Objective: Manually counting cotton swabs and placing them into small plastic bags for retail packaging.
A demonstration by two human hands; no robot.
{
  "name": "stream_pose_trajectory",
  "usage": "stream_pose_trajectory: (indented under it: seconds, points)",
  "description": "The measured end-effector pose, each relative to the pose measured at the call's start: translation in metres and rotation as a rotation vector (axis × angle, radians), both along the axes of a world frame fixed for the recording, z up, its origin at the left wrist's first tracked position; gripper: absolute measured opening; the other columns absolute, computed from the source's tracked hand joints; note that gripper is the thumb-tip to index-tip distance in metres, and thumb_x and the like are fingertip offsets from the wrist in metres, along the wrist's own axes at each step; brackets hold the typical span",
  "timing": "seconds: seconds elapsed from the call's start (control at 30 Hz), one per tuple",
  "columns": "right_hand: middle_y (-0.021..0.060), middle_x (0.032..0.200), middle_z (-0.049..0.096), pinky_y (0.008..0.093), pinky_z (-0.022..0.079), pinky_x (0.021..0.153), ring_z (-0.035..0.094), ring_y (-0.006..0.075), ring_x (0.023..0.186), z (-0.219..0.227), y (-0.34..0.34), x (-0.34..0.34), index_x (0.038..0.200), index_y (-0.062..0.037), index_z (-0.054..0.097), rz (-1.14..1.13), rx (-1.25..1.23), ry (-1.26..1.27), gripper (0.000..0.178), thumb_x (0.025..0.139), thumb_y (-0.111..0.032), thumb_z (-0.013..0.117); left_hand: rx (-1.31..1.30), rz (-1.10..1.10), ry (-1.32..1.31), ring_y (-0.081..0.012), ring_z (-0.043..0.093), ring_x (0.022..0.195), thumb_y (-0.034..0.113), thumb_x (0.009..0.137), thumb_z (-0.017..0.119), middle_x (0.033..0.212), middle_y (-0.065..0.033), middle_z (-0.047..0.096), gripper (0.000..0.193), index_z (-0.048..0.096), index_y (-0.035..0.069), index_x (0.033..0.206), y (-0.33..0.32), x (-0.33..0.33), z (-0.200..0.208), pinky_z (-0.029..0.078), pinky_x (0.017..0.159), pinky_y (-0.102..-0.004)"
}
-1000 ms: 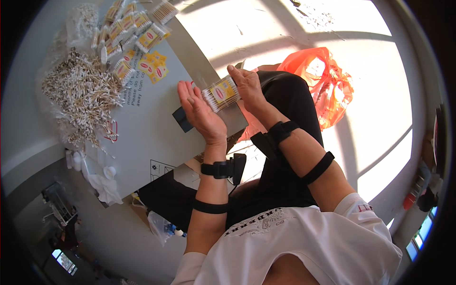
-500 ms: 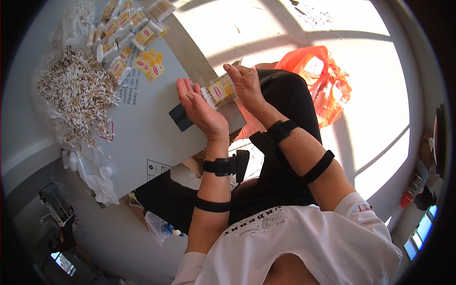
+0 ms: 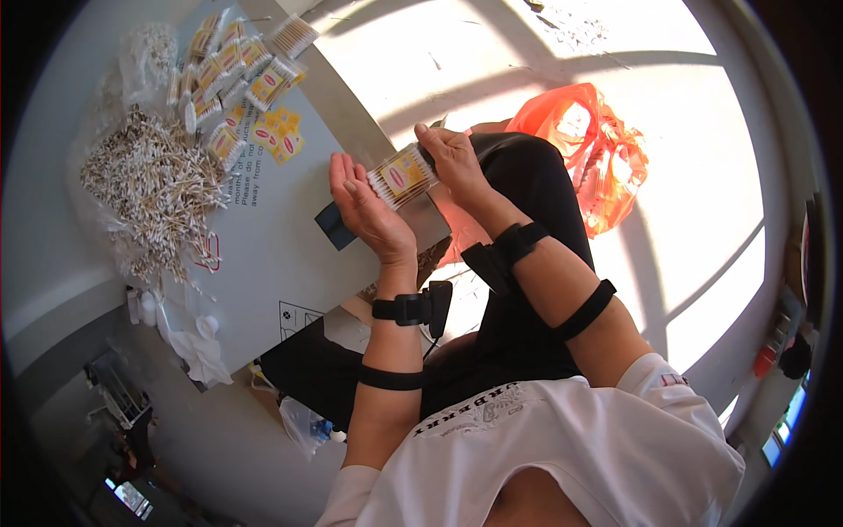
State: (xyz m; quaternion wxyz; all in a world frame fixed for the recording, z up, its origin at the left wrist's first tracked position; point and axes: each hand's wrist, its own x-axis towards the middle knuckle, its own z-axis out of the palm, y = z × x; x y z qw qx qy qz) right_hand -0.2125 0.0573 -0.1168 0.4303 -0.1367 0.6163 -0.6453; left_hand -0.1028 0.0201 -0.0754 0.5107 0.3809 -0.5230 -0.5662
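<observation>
A clear pack of cotton swabs [image 3: 402,178] with a yellow card inside is held over the table's right edge, between my hands. My right hand [image 3: 455,165] grips its right end, thumb up along the side. My left hand [image 3: 376,211] is open, fingers stretched out, with the palm side against the pack's left end. To the left on the table lie a big heap of loose cotton swabs [image 3: 154,189], several filled packs [image 3: 230,66] and several loose yellow cards [image 3: 277,133].
A dark flat block [image 3: 334,227] sits on the grey table [image 3: 263,255] near my left hand. White crumpled pieces [image 3: 200,351] lie at its near left corner. A red plastic bag [image 3: 606,158] stands on the sunlit floor beyond my right knee.
The view has shifted slightly, so the table things appear a little further right. My right thumb has come down a little beside the pack. Both hands stay at the pack's ends.
</observation>
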Motion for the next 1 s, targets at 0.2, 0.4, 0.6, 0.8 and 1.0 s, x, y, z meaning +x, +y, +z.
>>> stream_pose_trajectory:
  seconds: [0.2, 0.4, 0.6, 0.8, 1.0]
  points:
    - [0.0035, 0.107, 0.061, 0.0367, 0.043, 0.084, 0.055, 0.0201, 0.100, 0.033, 0.007, -0.009, 0.099, -0.0064, 0.067, -0.089, -0.088, 0.936, 0.040, 0.072, -0.033, 0.080, 0.064, -0.025, 0.062, -0.0310, 0.028, 0.141, 0.048, 0.102, 0.035, 0.148, -0.0280, 0.029, 0.071, 0.027, -0.009, 0.143, -0.003, 0.007, -0.003, 0.022, 0.118, -0.0408]
    - [-0.0007, 0.114, 0.058, 0.0389, 0.036, 0.097, 0.048, 0.0220, 0.116, 0.072, 0.010, -0.026, 0.110, -0.0109, 0.066, 0.676, -0.013, 1.444, 0.056, 0.057, -0.016, 0.079, 0.088, -0.039, 0.103, -0.0329, 0.026, 0.142, 0.051, 0.101, 0.036, 0.147, -0.0296, 0.028, 0.074, 0.027, -0.010, 0.142, -0.001, 0.005, 0.003, 0.021, 0.117, -0.0420]
    - [-0.0005, 0.113, 0.058, 0.0394, 0.036, 0.095, 0.048, 0.0215, 0.114, 0.065, 0.001, -0.027, 0.104, -0.0101, 0.069, 0.745, -0.140, 1.417, 0.053, 0.053, -0.018, 0.081, 0.100, -0.030, 0.138, -0.0323, 0.025, 0.142, 0.053, 0.100, 0.036, 0.148, -0.0289, 0.028, 0.075, 0.026, -0.009, 0.142, 0.000, 0.005, 0.001, 0.020, 0.117, -0.0418]
    - [-0.0008, 0.117, 0.056, 0.0410, 0.036, 0.098, 0.048, 0.0249, 0.115, 0.061, -0.003, -0.017, 0.108, -0.0098, 0.066, 0.770, -0.141, 1.360, 0.054, 0.056, -0.015, 0.082, 0.117, -0.051, 0.141, -0.0319, 0.026, 0.142, 0.054, 0.100, 0.037, 0.148, -0.0271, 0.028, 0.077, 0.026, -0.009, 0.143, 0.001, 0.005, 0.002, 0.020, 0.117, -0.0419]
    - [0.0003, 0.124, 0.055, 0.0415, 0.034, 0.100, 0.046, 0.0267, 0.120, 0.063, -0.001, -0.016, 0.115, -0.0103, 0.064, 0.774, -0.124, 1.362, 0.061, 0.057, -0.018, 0.082, 0.113, -0.074, 0.178, -0.0308, 0.026, 0.142, 0.049, 0.102, 0.035, 0.149, -0.0272, 0.028, 0.071, 0.026, -0.006, 0.145, -0.002, 0.009, 0.001, 0.019, 0.118, -0.0410]
